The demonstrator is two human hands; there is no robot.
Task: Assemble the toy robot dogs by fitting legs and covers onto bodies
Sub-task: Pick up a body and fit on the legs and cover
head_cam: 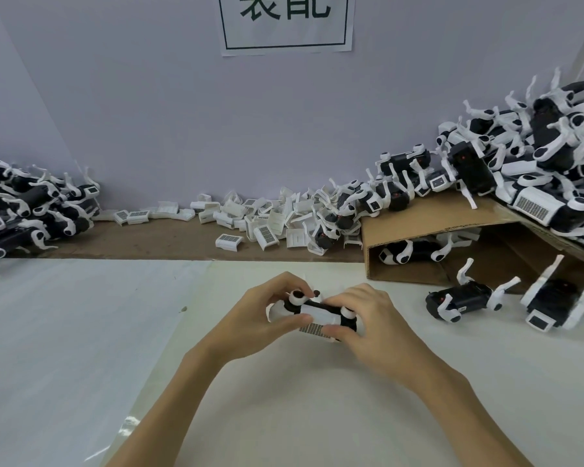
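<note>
I curl my left hand and right hand round a toy robot dog, its white cover between my fingertips (press evenly, I judge, both ends together).

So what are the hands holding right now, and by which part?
Both grip one toy dog: the left hand at its left end, the right hand at its right end, thumbs on the white cover.
</note>
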